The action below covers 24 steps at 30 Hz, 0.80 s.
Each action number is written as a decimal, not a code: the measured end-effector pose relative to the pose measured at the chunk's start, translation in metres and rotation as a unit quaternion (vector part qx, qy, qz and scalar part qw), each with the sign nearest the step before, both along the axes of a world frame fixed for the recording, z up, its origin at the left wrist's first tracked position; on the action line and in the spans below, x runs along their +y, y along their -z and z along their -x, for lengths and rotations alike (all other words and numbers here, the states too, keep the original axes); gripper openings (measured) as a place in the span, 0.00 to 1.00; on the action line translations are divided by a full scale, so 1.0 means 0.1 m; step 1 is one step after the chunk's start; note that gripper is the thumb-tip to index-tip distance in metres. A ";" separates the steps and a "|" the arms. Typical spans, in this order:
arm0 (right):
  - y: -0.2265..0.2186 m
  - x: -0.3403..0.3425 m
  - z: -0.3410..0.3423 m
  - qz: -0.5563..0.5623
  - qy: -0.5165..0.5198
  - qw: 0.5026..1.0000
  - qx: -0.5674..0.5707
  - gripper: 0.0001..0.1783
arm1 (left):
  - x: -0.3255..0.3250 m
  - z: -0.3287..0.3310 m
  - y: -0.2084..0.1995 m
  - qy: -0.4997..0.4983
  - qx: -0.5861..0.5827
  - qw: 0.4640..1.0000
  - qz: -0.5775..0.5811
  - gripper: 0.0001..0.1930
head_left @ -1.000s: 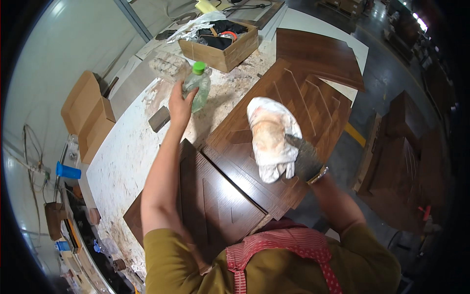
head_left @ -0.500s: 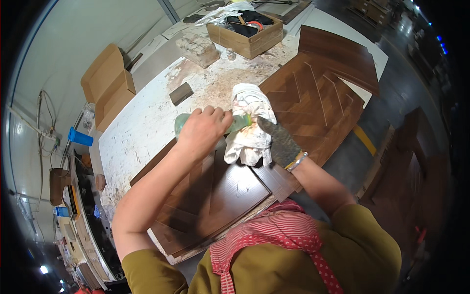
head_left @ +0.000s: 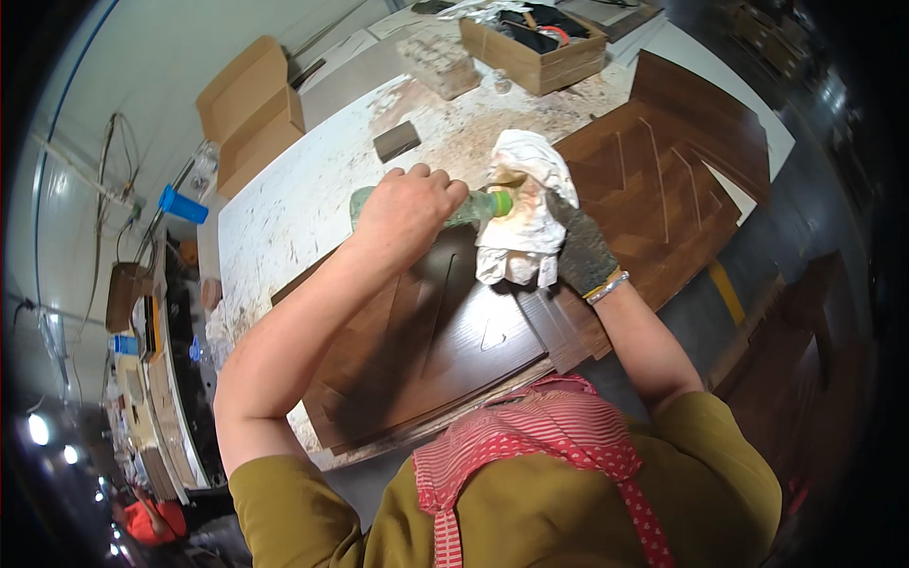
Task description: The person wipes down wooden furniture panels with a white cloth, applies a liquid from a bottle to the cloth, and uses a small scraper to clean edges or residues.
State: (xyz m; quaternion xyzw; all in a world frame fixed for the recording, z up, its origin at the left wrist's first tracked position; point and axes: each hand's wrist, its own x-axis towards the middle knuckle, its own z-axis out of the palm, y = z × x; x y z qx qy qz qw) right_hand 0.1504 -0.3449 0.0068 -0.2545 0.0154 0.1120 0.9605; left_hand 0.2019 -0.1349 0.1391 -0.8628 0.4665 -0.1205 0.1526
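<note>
My left hand (head_left: pixel 409 210) is wrapped round a translucent green plastic bottle (head_left: pixel 466 212), tipped on its side with its bright green neck end against a white rag (head_left: pixel 532 227). Brownish stains mark the rag where the bottle meets it. On the rag's right side, my right hand (head_left: pixel 587 248), in a dark worn glove, grips the bunched cloth; its fingers are partly hidden in the folds. Beneath both hands lies a dark brown wood panel (head_left: pixel 436 331) with angled plank patterns. Another brown herringbone panel (head_left: pixel 625 180) lies just to the right.
A white, stained worktable (head_left: pixel 284 213) carries a small dark block (head_left: pixel 396 142), a pale rough block (head_left: pixel 440 66) and a cardboard box of tools (head_left: pixel 530 62). An opened carton (head_left: pixel 251 133) and a blue cup (head_left: pixel 183 204) are at left. A person in red (head_left: pixel 156 521) is at lower left.
The whole view has shifted, so the table sits further right and higher. The bottle's neck now presses into the rag, and the gloved hand has turned partly behind the cloth.
</note>
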 end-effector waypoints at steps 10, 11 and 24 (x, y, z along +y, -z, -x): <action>0.06 0.21 0.13 -0.014 -0.082 0.996 -0.031 0.28 | 0.09 -0.06 -0.06 -0.040 -0.016 0.999 0.004 0.09; 0.06 0.26 0.11 -0.018 -0.056 0.998 -0.019 0.27 | 0.07 -0.03 -0.11 -0.060 -0.011 0.998 -0.019 0.10; 0.30 0.39 -0.06 -0.076 -0.060 0.992 -0.079 0.37 | 0.28 0.17 -0.14 -0.055 0.013 0.998 -0.026 0.11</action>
